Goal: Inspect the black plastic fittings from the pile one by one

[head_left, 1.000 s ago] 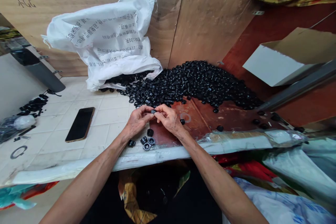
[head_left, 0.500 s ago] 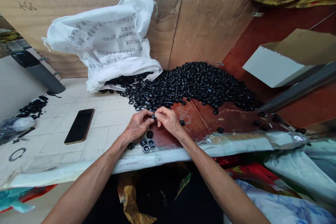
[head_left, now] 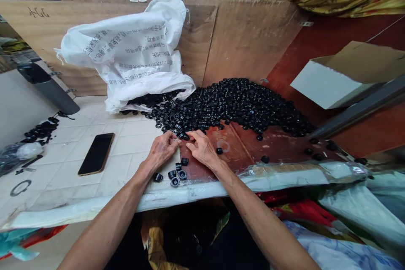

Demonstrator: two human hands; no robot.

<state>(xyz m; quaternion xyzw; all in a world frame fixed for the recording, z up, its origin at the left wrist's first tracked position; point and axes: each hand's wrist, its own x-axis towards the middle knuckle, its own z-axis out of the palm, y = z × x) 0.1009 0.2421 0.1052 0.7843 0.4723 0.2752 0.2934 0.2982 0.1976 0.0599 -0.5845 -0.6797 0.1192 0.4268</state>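
Observation:
Small black plastic caps lie in a large heap [head_left: 243, 103] at the back of the bench. My left hand [head_left: 163, 148] is at the near edge of the heap, its fingers curled in towards the thumb; whatever may be between them is hidden. Just to its right, my right hand [head_left: 202, 148] has its thumb and forefinger apart. The forefinger tip is beside a black cap [head_left: 184, 136] at the heap's edge; whether it touches cannot be told. Below my hands, several separate black caps [head_left: 175, 181] sit near the bench's front edge, some showing their hollow side.
A white woven sack [head_left: 139, 59] leans on the wooden back board [head_left: 247, 42], its mouth over the heap. A phone [head_left: 96, 154] and a flat grey ring [head_left: 20, 188] lie left. An open cardboard box [head_left: 329, 84] and a grey metal bar [head_left: 357, 109] stand right.
My hands were together around a small black part; now they are apart, with the right fingers spread by the heap. One more cap appears among those below my hands. The view has tilted slightly.

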